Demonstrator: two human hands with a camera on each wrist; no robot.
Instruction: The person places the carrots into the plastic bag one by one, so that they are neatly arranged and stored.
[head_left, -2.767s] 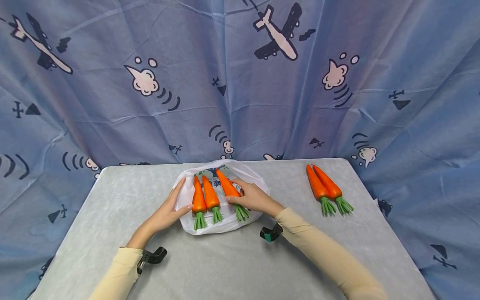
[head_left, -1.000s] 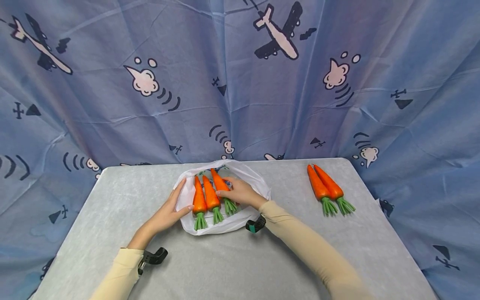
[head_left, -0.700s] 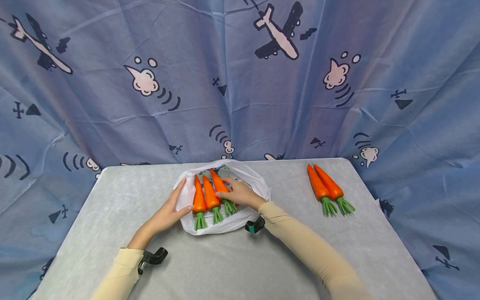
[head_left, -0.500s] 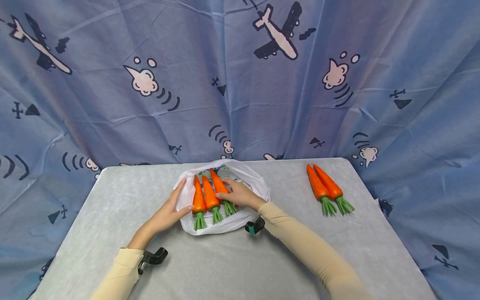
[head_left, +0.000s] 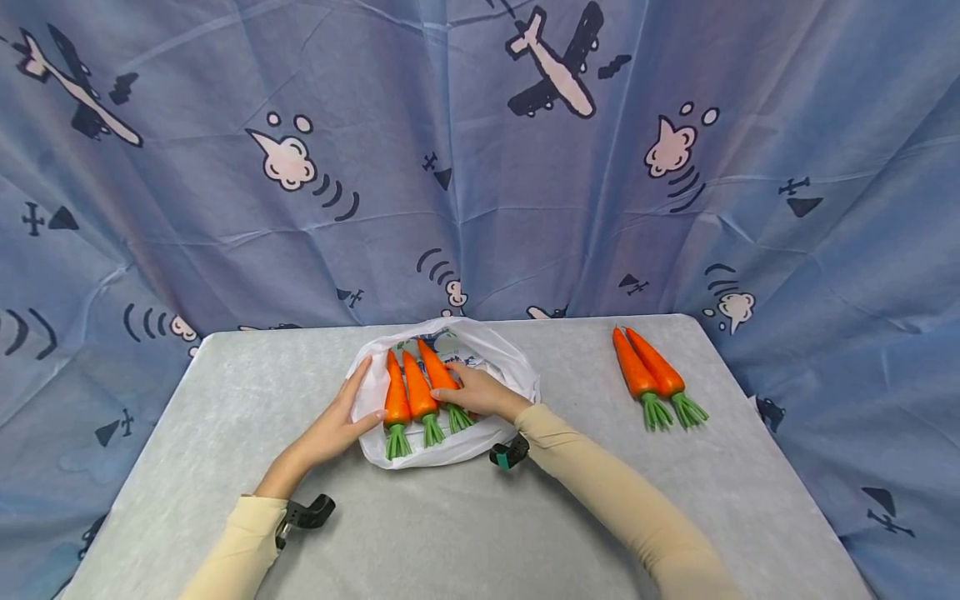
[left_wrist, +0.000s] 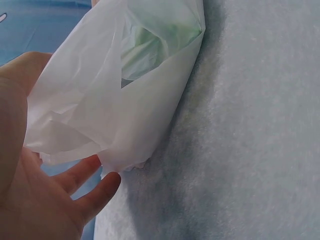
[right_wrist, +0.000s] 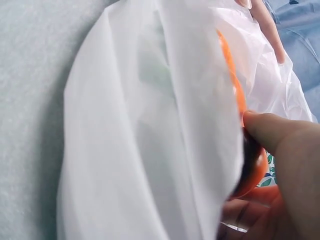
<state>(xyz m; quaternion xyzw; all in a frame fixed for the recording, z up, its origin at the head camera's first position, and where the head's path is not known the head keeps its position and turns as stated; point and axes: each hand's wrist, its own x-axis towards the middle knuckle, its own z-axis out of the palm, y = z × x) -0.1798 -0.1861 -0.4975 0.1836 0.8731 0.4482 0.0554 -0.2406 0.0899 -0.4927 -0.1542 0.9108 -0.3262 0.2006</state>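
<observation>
In the head view, a white plastic bag lies with its mouth spread wide. Three orange carrots with green tops rest over it: a left carrot, a middle carrot and a right carrot. My right hand pinches the right carrot between thumb and fingers, close beside the middle one. At the bag's left side my left hand keeps its fingers straight and spread, thumb over the rim by the left carrot. The left wrist view shows the bag's wall between its thumb and the other fingers.
Two more carrots lie side by side at the right of the white-covered table. A blue curtain with aeroplane prints hangs behind the table's far edge.
Since the oldest frame, my right hand has moved left with the right carrot, bringing it beside the middle one. Both hands have stayed nearly still over the last second.
</observation>
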